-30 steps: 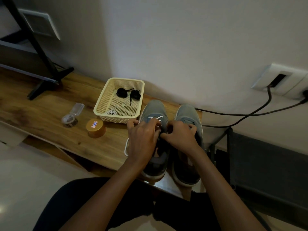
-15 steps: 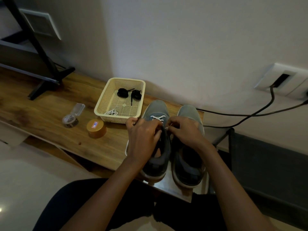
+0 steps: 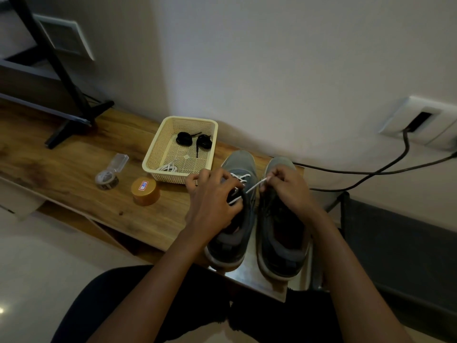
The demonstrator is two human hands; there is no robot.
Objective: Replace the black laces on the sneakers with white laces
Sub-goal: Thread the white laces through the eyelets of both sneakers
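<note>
**Q:** Two of everything, or do the counts differ? Read them off left to right.

**A:** They differ. From my remote view, one black stand [image 3: 71, 100] rests at far left on the wooden bench [image 3: 61, 169]. Next come one clear plastic container [image 3: 108, 174] and one round orange-lidded tub [image 3: 145, 191], the two near each other but apart.

**Q:** And the basket?

**A:** One cream mesh basket [image 3: 158, 147] sits just behind the tub. Inside I count two coiled black laces [image 3: 184, 139], side by side at the far end, and one bundled white lace [image 3: 169, 167] against the near wall.

**Q:** The hands and shoes?

**A:** Two grey sneakers stand side by side, toes toward the wall, heels overhanging the bench edge. The left sneaker [image 3: 237, 219] carries a white lace [image 3: 241, 178] crossed through its front eyelets; I see white crossings only near the toe. The right sneaker [image 3: 282, 231] shows no lace that I can make out. My left hand [image 3: 214, 201] lies over the left sneaker's tongue, fingers curled closed around one run of that lace. My right hand [image 3: 288, 184] hovers above the right sneaker's toe, thumb and fingertips pinched on the other end, which runs taut across the gap to the left shoe.

**Q:** Farther right?

**A:** Two dark cables [image 3: 371, 173] trail along the wall, one of them from one wall socket [image 3: 420, 120].
</note>
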